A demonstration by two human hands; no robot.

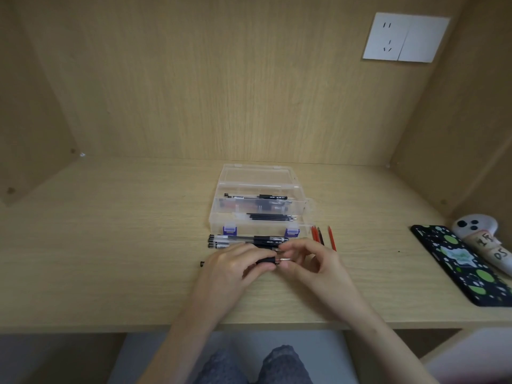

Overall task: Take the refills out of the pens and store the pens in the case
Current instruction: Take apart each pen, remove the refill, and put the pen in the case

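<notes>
My left hand point(235, 266) grips a black-gripped pen point(266, 261) lying crosswise above the desk. My right hand point(307, 259) pinches the pen's metal tip point(285, 259) between thumb and forefinger. Behind my hands lie several clear pens with black caps point(243, 239), side by side on the desk. Beyond them stands an open clear plastic case point(260, 206) with purple latches. One pen point(255, 196) rests in its rear tray and several black refills point(273, 216) lie in its front part. Red refills point(322, 236) lie on the desk right of the case.
A small black cap point(202, 263) sits on the desk left of my left hand. At the right edge lie a dark phone with green spots point(462, 263) and a white controller point(482, 234). A wall socket point(406, 37) is mounted on the back panel.
</notes>
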